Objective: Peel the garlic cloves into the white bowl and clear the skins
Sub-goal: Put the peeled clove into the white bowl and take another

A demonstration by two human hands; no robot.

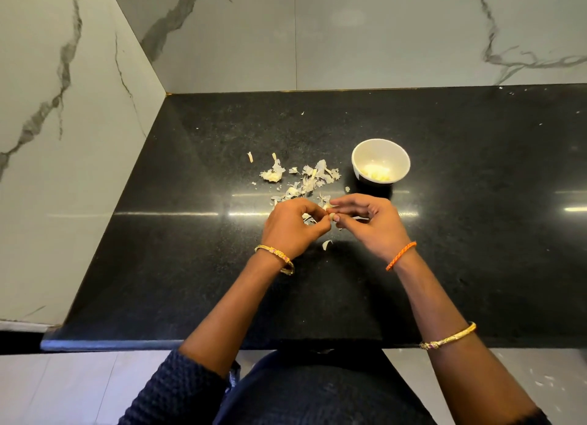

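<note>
Both hands pinch one garlic clove (pixel 331 216): left hand (pixel 290 226) steadies, right hand (pixel 370 223) strips skin. Mid-peel; next, drop it into white bowl (pixel 381 162).

Black speckled countertop (pixel 190 265) with white bowl (pixel 381 161), scattered garlic skins (pixel 305 180), and a garlic remnant (pixel 272 175).

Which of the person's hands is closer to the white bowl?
The right. The right hand sits just in front of the white bowl, slightly toward the person, pinching a garlic clove with the left hand, which lies farther off to the bowl's left.
</note>
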